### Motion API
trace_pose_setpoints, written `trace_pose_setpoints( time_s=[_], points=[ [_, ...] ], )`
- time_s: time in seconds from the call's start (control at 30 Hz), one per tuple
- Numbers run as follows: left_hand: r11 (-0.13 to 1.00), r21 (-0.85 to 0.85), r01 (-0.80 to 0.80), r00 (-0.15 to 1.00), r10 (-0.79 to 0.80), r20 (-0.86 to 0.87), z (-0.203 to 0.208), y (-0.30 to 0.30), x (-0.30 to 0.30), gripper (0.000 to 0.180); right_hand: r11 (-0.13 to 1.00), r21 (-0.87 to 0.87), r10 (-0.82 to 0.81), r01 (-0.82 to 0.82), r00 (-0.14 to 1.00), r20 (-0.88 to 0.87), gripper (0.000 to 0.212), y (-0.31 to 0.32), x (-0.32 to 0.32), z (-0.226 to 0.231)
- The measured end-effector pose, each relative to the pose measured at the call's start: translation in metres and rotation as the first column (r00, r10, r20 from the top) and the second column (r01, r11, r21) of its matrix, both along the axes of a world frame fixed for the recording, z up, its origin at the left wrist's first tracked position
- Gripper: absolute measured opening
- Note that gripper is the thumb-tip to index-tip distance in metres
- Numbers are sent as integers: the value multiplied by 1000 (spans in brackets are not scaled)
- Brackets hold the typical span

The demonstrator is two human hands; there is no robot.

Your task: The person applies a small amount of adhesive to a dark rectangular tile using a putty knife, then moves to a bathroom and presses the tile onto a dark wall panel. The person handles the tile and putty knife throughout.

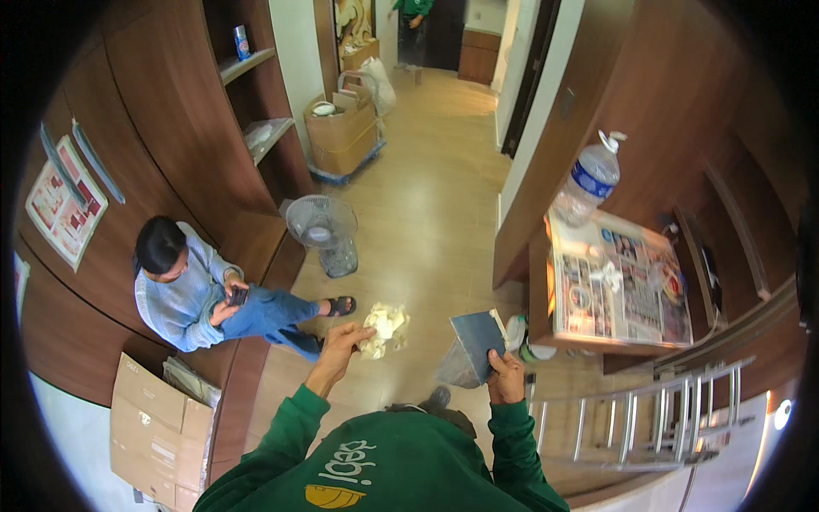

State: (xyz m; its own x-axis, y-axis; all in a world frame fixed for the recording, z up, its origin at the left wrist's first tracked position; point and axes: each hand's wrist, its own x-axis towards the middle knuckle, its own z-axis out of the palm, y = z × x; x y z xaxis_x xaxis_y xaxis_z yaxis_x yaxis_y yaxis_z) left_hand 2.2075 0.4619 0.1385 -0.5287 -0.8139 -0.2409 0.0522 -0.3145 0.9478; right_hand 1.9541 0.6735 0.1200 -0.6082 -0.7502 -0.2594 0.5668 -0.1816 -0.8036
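Note:
Out in front of me, my left hand (338, 352) pinches a crumpled, pale yellow wad (386, 331); whether it is cloth or paper I cannot tell. My right hand (507, 380) grips the lower right edge of a flat, dark blue-grey rectangular sheet (475, 334) with a pale edge, its thumb lying over the face. Both hands are raised above the floor, apart from each other. Behind and below the dark sheet shows a greyish, see-through plastic piece (459, 369). Green sleeves cover both my forearms.
A seated person (183, 286) holds a phone at the left. Past them stand a fan (321, 224) and a cardboard box (341, 136) on a trolley. At the right, a newspaper-covered table (621, 294) bears a large bottle (589, 179); a ladder (631, 418) lies nearer me.

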Motion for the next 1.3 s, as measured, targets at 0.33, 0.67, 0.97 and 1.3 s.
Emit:
trace_pose_setpoints(
  time_s=[0.33,0.67,0.97,1.3],
  points=[
    [955,84,-284,944,263,201,-42,-76,-98,32,963,141,245,-232,966,-86,31,-171,-166,-29],
    [933,-59,-355,909,359,214,-94,-301,-220,28,937,181,326,-300,936,-134,27,-415,-261,-22],
    [938,-253,-238,965,257,46,-11,-565,-398,31,989,148,18,10,982,-188,19,-565,-418,-11],
    [847,-462,-262,678,502,536,-208,-775,-471,34,976,206,-69,68,998,1,16,-776,-603,-103]
  ],
)
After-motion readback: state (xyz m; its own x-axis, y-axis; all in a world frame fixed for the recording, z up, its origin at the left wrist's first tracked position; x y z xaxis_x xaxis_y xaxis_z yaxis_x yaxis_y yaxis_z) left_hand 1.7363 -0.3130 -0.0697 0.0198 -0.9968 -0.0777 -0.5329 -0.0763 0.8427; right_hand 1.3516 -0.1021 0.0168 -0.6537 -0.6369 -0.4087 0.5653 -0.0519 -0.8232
